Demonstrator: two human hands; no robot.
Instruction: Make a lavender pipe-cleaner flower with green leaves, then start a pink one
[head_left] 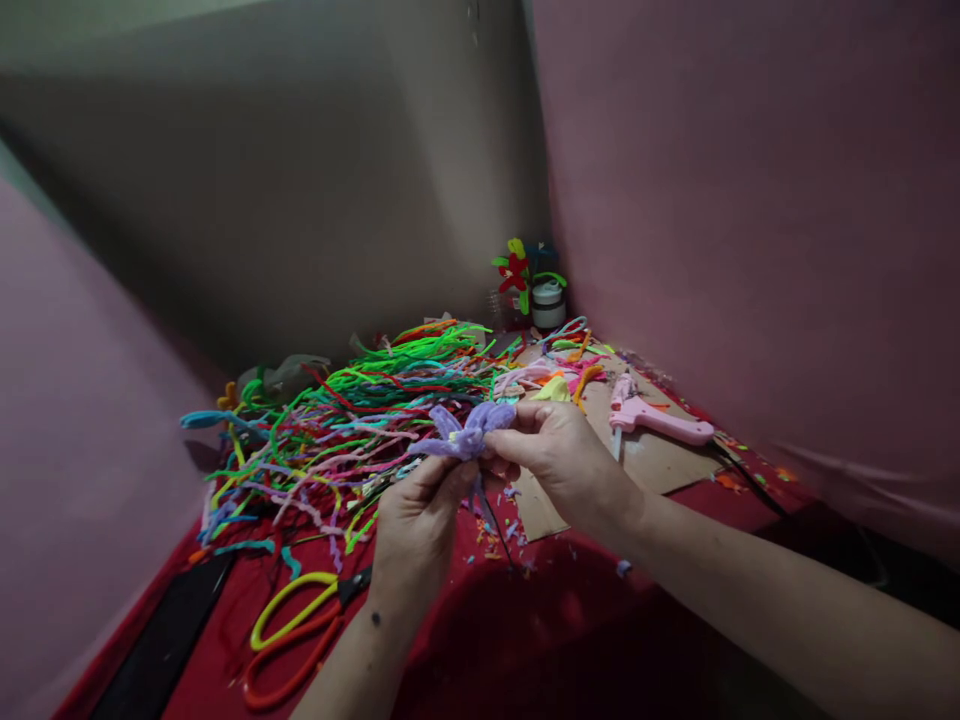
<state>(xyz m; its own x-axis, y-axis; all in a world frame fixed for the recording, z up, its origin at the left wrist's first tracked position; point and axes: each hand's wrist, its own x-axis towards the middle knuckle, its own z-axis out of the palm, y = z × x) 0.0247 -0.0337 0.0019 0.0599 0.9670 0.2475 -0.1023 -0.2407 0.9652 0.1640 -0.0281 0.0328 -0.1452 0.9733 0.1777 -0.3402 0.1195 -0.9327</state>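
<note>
- In the head view, a person's left hand (420,505) grips a purple flower (469,438) from below, thumb and fingers closed together.
- The right hand (559,450), also closed, pinches the flower near its centre; its petals spread above the bench (217,640), covered in red.
- Pipe cleaners (390,380) in many colours lie heaped behind the left hand.
- Scissors (348,590) with yellow and orange handles lie beside the left wrist.
- A pink glue gun (656,418) rests on cardboard (541,512) beyond the right forearm.
- A red flower (514,272) stands at the back, near a white jar (548,300).
</note>
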